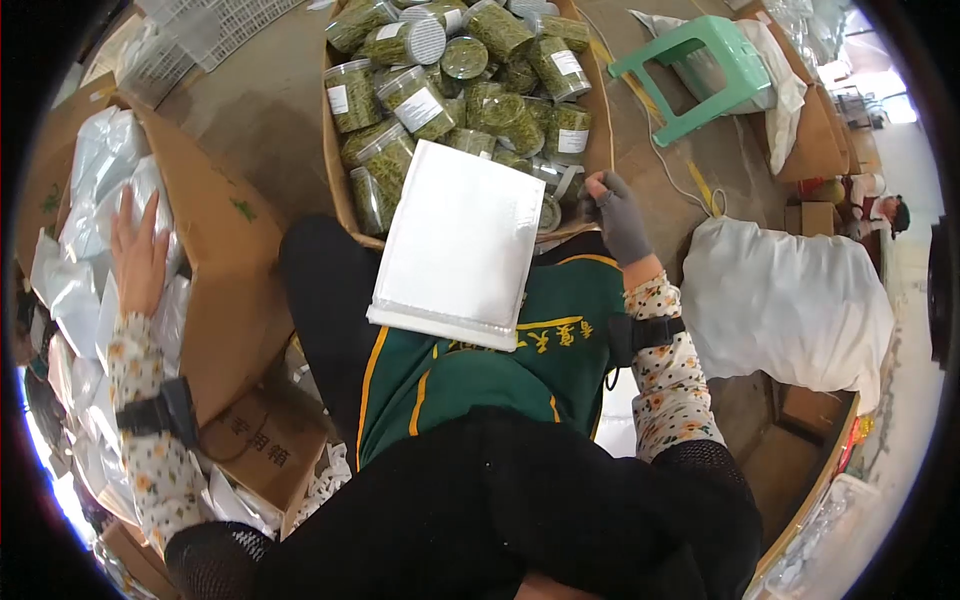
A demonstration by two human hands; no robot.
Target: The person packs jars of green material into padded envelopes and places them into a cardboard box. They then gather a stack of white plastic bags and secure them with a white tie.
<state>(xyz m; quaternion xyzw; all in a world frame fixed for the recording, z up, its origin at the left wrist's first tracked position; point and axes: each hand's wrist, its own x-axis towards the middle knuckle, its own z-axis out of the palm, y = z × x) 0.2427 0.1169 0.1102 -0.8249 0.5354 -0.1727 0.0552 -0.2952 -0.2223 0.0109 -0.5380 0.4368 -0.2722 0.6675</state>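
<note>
A white padded envelope or stack of envelopes (460,240) lies on my lap over the green apron (570,300). My left hand (138,250), bare with fingers spread, rests on plastic-wrapped white packs (85,230) in the cardboard box at the left. My right hand (615,215), in a grey fingerless glove, is closed beside the right edge of the box of jars; what it holds, if anything, is too small to name. Clear jars of green dried material (415,105), many with white labels, fill the box in front of me.
A green plastic stool (700,75) stands at the upper right. A full white sack (785,305) lies to the right. Grey plastic crates (215,30) are at the upper left. A small open carton (265,440) sits at my lower left.
</note>
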